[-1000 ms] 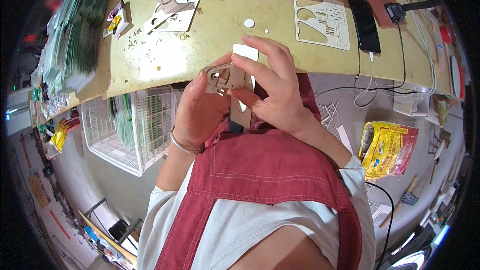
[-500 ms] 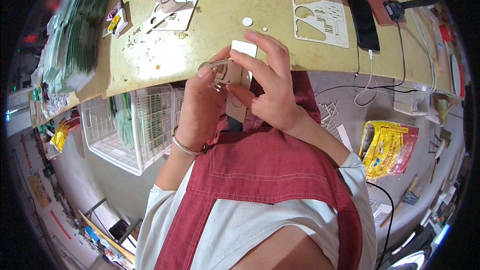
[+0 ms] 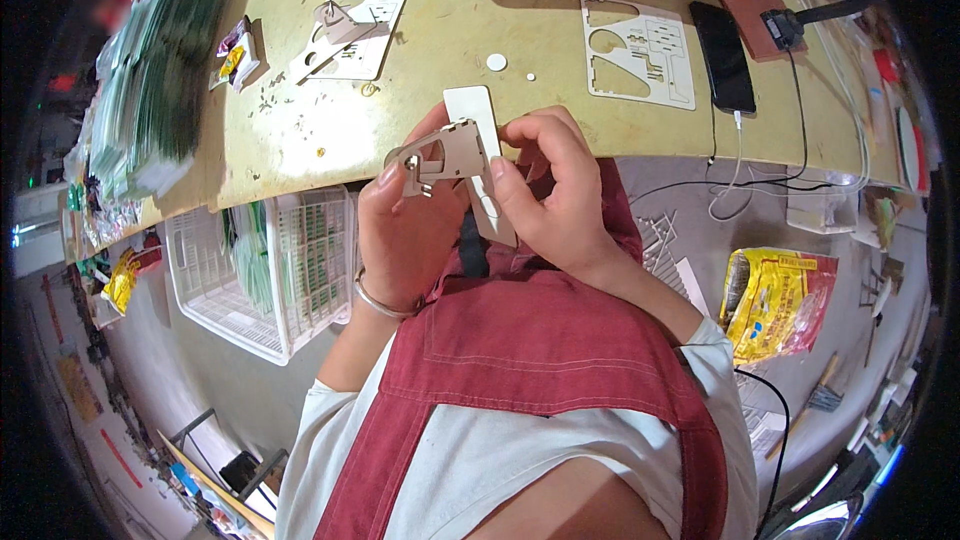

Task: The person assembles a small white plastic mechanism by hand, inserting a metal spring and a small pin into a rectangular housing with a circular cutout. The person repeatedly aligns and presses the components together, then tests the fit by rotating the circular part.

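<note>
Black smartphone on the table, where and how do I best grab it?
Take the black smartphone from above, grip probably best across its two long edges near mid-length: it lies flat, and the white cable is plugged into its near end.

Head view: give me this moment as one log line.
left hand: holds slotted piece | right hand: beside white strip, contact unclear | table: cut-out sheet, black phone to its right

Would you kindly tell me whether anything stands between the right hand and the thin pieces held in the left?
Nothing visible does: the right hand is right at the edge of the white strip, beside the brownish panel in the left hand, though whether it touches the strip I cannot tell.
</note>
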A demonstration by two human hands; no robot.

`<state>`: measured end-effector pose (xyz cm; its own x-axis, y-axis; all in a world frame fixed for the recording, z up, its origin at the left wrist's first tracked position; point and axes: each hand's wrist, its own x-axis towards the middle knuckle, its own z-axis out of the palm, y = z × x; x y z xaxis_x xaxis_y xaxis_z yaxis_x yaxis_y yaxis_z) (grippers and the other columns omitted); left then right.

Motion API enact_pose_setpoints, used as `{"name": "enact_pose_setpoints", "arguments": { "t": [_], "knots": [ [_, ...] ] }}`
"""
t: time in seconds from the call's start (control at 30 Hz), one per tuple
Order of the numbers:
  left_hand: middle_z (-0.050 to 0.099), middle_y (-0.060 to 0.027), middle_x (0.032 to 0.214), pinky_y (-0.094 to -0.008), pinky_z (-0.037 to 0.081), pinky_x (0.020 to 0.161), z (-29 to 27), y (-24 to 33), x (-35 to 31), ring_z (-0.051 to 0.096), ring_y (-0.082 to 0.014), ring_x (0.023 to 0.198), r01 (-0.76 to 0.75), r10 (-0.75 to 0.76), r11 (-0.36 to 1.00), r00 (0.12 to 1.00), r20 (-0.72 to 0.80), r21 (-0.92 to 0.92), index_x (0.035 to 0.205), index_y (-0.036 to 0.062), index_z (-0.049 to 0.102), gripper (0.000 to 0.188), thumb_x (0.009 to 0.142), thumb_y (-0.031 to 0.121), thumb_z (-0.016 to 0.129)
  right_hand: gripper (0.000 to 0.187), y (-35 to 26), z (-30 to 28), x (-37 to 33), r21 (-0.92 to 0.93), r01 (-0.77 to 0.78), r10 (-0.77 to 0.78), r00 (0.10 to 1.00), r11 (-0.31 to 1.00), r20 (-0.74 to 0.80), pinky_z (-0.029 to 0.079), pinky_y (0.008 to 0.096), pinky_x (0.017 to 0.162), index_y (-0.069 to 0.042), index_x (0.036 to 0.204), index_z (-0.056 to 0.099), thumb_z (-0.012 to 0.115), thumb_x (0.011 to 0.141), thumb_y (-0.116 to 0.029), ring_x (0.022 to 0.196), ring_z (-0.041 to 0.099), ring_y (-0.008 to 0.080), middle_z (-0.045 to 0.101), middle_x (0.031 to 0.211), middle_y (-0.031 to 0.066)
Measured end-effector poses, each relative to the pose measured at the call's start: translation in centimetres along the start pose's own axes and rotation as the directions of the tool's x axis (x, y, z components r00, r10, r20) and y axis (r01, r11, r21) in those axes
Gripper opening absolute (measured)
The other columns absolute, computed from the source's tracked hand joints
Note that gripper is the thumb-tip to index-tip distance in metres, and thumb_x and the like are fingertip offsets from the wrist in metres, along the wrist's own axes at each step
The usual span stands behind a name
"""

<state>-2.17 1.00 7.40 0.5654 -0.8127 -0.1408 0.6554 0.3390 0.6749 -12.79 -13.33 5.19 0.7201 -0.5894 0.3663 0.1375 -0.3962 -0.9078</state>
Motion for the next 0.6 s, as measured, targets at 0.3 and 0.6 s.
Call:
{"name": "enact_pose_setpoints", "arguments": {
  "t": [0.3,0.6],
  "knots": [
    [0.049,-0.0119,0.162,-0.0525,0.040,0.120,0.3,-0.2,-0.6,0.047,-0.0283,0.149,0.004,-0.004,1.000,1.000,-0.013,-0.024,0.170,0.0045,0.033,0.090,0.097,0.048,0.061,0.031,-0.6,0.2,0.0,-0.160,0.014,0.003,0.994,0.987,0.105,0.058,0.0456,0.077,-0.002,0.115,0.065,0.078,0.090,-0.014,0.091,0.072,0.0371,0.069,0.104,0.0173],
    [0.055,-0.0169,0.155,-0.0514,0.051,0.113,-0.1,1.4,-0.3,0.060,-0.0320,0.138,0.092,-0.094,0.995,0.993,-0.075,-0.031,0.165,0.0041,0.039,0.084,0.095,0.043,0.066,0.025,-0.4,-1.7,0.9,-0.081,-0.208,0.224,0.905,0.975,0.363,0.057,0.0478,0.077,-0.003,0.114,0.066,0.076,0.094,-0.017,0.090,0.074,0.0404,0.074,0.098,0.0190]
  ]
}}
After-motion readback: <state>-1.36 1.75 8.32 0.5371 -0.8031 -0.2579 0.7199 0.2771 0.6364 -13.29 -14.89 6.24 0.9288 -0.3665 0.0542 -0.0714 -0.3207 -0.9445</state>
